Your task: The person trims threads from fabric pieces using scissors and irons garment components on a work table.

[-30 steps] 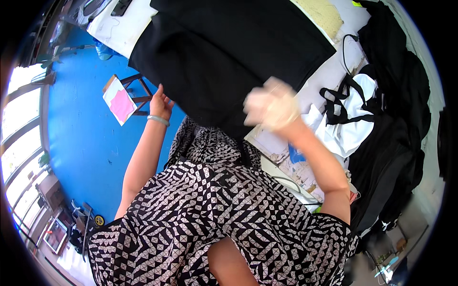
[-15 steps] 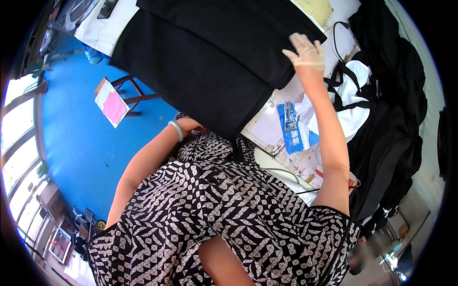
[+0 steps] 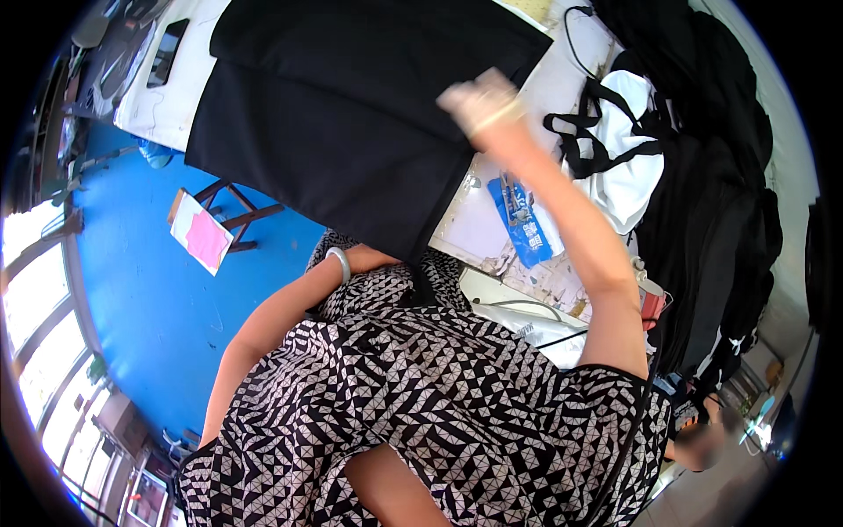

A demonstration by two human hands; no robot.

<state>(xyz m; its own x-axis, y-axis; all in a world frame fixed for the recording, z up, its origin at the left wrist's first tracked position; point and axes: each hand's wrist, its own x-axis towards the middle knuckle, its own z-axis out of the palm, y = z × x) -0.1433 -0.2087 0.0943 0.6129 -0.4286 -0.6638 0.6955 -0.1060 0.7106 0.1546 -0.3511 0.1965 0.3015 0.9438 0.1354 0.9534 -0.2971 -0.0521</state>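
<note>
A large sheet of black fabric (image 3: 351, 114) lies spread across the white desk (image 3: 544, 88), its near edge hanging off the desk's front toward the person's lap. The right hand (image 3: 481, 98) rests on the fabric's right edge, where the cloth meets bare desk; the hand is blurred, so its grip looks loosely curled on the cloth edge, though I cannot tell whether the fingers actually pinch it. The left hand is out of sight under the hanging fabric; only the left forearm shows, with a pale bangle (image 3: 339, 262) at the wrist just short of the cloth, so its grip cannot be told.

To the right of the fabric, a blue packet (image 3: 523, 224) lies on the desk near its front edge, among small clutter. Farther right sits a white garment with black straps (image 3: 619, 158), and beyond it a heap of dark clothing (image 3: 720, 193) runs along the desk's right side. A dark cord (image 3: 571, 44) loops near the desk's far edge.

The floor (image 3: 149, 290) is bright blue. On it, left of the desk, stands a small wooden stool (image 3: 237, 206) carrying a pink and white sheet (image 3: 202, 239). Bright windows (image 3: 31, 299) line the left of the room. The person wears a black-and-white triangle-patterned dress (image 3: 421, 413).
</note>
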